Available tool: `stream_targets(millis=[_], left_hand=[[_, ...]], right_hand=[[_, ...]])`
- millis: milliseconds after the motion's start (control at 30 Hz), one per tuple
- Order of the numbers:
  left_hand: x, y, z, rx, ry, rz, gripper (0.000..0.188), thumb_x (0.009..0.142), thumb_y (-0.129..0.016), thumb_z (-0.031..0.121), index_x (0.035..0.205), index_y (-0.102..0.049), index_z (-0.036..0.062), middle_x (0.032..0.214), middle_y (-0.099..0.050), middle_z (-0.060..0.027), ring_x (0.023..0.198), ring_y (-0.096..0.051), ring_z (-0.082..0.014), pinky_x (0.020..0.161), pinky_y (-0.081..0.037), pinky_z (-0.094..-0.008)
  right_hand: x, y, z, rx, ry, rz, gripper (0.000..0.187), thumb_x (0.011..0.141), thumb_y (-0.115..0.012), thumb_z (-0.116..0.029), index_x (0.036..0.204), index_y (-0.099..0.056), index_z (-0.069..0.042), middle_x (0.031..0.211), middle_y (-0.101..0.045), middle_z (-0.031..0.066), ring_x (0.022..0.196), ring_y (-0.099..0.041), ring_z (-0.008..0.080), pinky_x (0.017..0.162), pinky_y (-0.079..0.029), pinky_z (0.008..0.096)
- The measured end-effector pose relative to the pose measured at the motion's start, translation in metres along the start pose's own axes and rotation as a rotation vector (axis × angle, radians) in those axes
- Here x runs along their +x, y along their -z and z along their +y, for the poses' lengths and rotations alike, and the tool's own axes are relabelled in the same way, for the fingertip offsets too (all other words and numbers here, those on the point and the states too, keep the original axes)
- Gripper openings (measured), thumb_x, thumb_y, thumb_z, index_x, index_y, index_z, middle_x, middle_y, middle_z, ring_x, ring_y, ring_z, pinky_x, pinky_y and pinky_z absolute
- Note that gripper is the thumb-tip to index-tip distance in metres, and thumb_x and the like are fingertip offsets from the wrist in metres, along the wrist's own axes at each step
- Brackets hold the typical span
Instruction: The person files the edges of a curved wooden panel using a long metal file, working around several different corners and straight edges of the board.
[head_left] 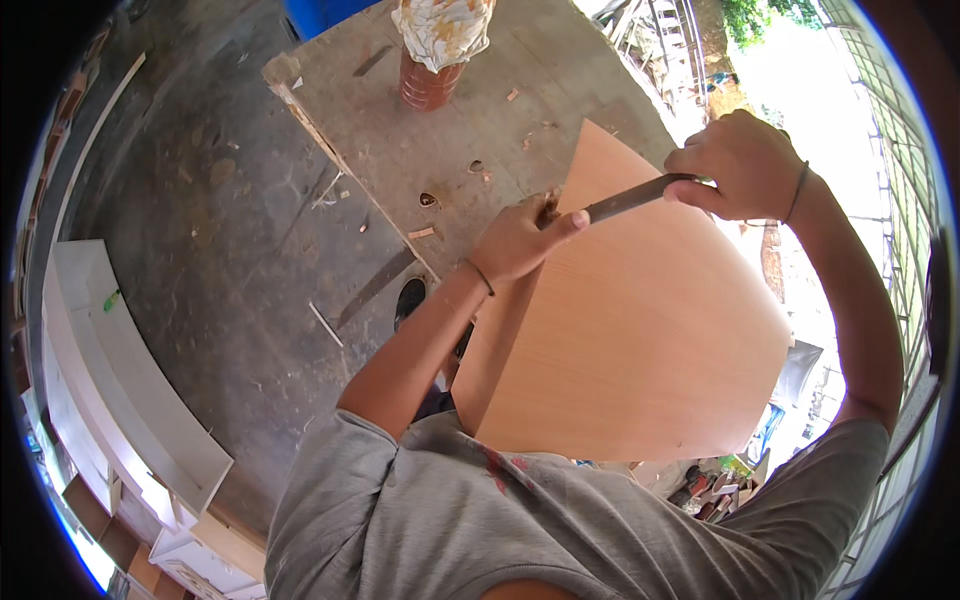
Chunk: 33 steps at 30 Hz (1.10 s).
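Observation:
A large light-brown wood-grain panel point(640, 330) stands in front of my body, its broad face tilted up and its narrow side toward my left. Across its upper left edge lies a flat, dark metal file point(632, 200). Around the far right end of the file, my right hand point(742, 168) is closed, thumb underneath. My left hand point(522, 238) is closed at the other end, by the panel's edge, with its thumb lying along the file; its fingertips are partly hidden.
Beyond the panel is a worn worktable point(560, 75) with a splintered left edge and wood scraps. A reddish-brown container point(430, 88) under a stained, crumpled cover stands on it. White cabinet parts point(135, 370) lie at left. Assorted clutter point(715, 490) sits at lower right, near a metal grille point(885, 130).

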<state>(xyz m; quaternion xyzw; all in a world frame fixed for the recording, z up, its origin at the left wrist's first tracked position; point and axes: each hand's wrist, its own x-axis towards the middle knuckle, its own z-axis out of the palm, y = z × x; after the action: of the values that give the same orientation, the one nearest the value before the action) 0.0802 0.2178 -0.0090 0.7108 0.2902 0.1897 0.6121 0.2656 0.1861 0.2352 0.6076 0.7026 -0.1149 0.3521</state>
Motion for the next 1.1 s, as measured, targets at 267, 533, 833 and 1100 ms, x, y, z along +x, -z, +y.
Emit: stream_targets(millis=[267,533,833,1100], left_hand=[[0.010,0.008,-0.009,-0.121,0.039,-0.241,0.071,0.083,-0.056,0.069,0.078,-0.056,-0.0016,0.066,-0.051,-0.0070,0.065,-0.046,-0.0168,0.061,-0.042,-0.0340],[0.002,0.008,-0.031,-0.231,0.006,-0.265,0.062,0.091,-0.056,0.055,0.107,-0.061,-0.0046,0.088,-0.063,-0.0110,0.081,-0.056,-0.0177,0.077,-0.047,-0.0315],[0.019,0.014,-0.041,-0.393,-0.060,-0.332,0.056,0.097,-0.047,0.052,0.116,-0.059,-0.0002,0.093,-0.061,-0.0045,0.088,-0.052,-0.0115,0.083,-0.043,-0.0275],[0.035,0.018,-0.006,-0.236,-0.108,-0.374,0.064,0.098,-0.031,0.063,0.078,-0.044,0.0037,0.071,-0.039,-0.0003,0.073,-0.040,-0.0143,0.070,-0.040,-0.0297]], right_hand=[[0.028,-0.028,0.020,-0.037,0.227,0.242,0.041,0.090,-0.054,-0.046,0.074,-0.063,-0.009,0.059,-0.057,0.0095,0.061,-0.058,0.0318,0.060,-0.047,0.0424],[0.047,-0.027,0.007,-0.093,0.193,0.164,0.046,0.091,-0.051,-0.050,0.071,-0.063,-0.010,0.057,-0.056,0.0093,0.063,-0.060,0.0323,0.060,-0.048,0.0430],[0.058,-0.004,0.000,-0.009,0.059,-0.075,0.044,0.093,-0.050,-0.047,0.075,-0.065,-0.010,0.067,-0.059,0.0088,0.072,-0.061,0.0291,0.065,-0.049,0.0431],[0.024,0.009,0.013,-0.026,-0.115,-0.141,0.040,0.091,-0.054,-0.049,0.085,-0.067,-0.012,0.076,-0.061,0.0098,0.082,-0.061,0.0278,0.071,-0.050,0.0416]])
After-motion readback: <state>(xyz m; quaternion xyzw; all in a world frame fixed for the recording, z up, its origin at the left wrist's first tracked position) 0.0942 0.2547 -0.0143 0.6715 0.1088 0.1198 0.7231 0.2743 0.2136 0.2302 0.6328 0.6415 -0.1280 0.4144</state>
